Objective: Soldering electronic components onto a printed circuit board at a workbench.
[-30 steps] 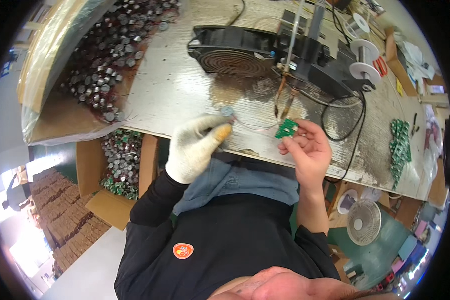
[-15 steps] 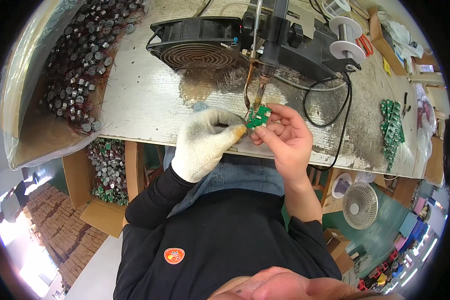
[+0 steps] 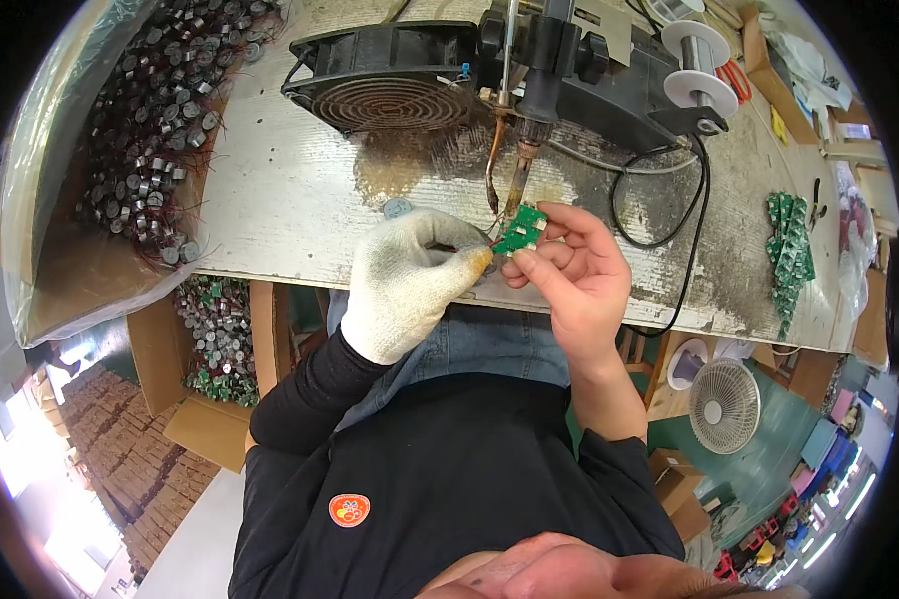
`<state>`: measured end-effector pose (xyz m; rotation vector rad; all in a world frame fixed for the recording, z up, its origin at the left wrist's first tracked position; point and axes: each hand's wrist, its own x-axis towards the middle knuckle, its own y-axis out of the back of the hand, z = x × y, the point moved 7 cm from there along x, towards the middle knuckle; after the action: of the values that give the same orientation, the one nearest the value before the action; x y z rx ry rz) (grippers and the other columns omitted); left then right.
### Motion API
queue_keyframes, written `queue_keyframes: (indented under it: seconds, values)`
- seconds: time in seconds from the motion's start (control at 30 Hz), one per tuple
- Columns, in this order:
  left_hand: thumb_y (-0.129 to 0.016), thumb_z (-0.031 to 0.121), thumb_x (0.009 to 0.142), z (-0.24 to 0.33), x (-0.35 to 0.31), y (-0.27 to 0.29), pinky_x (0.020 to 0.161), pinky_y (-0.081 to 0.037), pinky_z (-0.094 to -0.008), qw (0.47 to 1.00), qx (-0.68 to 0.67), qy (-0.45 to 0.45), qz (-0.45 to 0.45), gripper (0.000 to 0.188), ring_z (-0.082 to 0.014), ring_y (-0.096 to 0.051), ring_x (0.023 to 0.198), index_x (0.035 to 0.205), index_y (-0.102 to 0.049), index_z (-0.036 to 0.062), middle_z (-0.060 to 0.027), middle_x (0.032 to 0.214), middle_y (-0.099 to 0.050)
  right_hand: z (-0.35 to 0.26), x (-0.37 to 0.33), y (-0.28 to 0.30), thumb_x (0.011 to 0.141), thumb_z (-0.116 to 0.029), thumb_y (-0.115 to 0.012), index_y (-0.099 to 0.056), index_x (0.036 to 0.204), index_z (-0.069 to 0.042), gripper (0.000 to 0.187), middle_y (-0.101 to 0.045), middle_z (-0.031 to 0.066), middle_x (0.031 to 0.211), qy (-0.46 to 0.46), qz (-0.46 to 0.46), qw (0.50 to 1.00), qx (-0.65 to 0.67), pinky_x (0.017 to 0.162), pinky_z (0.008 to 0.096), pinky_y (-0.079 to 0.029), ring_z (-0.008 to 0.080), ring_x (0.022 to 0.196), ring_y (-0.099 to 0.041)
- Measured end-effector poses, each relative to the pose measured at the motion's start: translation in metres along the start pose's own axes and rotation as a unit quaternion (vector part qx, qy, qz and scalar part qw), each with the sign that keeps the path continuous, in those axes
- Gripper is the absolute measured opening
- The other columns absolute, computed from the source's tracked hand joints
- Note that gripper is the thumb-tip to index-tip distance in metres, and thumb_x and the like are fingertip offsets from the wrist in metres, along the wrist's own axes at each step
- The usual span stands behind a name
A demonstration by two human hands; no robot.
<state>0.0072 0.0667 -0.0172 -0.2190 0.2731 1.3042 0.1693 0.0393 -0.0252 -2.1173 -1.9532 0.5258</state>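
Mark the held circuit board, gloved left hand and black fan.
Circuit board [image 3: 522, 231], head view: middle of its green face.
Gloved left hand [image 3: 405, 274], head view: middle of the glove.
Black fan [image 3: 390, 105], head view: its round grille.

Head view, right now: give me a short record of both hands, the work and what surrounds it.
Left hand: white-gloved, pinching red wire beside the board
Right hand: bare, holding green circuit board by its right side
Soldering iron: pointing down at the board's upper edge; contact unclear
Grey disc: on the bench, just beyond the glove
Bench, far side: black fan, solder spool
Bench, right: green board stack
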Motion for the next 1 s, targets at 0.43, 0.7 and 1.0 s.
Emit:
queue_keyframes:
  seconds: [0.43,0.7,1.0]
  values:
    - [-0.067,0.009,0.08,0.0069,0.0025,-0.0007,0.065,-0.05,-0.0229,1.0,0.017,-0.005,-0.011,0.019,-0.0095,-0.062,0.073,0.091,-0.064,-0.006,-0.0093,0.082,-0.067,-0.001,0.0014,0.0011,0.082,0.014,-0.059,-0.048,0.121,0.006,0.041,-0.054,0.0099,0.096,0.008,0.009,1.0,0.016,0.067,0.029,-0.058,0.0202,0.081,-0.068]
    - [-0.067,0.007,0.079,0.0042,0.0047,0.0009,0.066,-0.051,-0.0233,1.0,-0.014,-0.003,0.002,0.017,-0.0102,-0.063,0.073,0.09,-0.065,-0.006,-0.01,0.082,-0.067,-0.0027,0.0032,0.001,0.083,0.013,-0.059,-0.048,0.12,0.006,0.04,-0.055,0.0109,0.097,0.013,0.013,1.0,0.018,0.067,0.0293,-0.058,0.0206,0.081,-0.068]
    - [-0.068,0.007,0.079,0.0062,0.0041,0.0017,0.065,-0.051,-0.0232,1.0,-0.015,0.014,0.006,0.018,-0.0097,-0.063,0.072,0.09,-0.065,-0.006,-0.0096,0.081,-0.067,-0.0047,0.0046,0.0,0.083,0.013,-0.059,-0.047,0.12,0.007,0.039,-0.058,0.013,0.098,0.023,0.008,0.999,0.024,0.068,0.0291,-0.058,0.0208,0.081,-0.068]
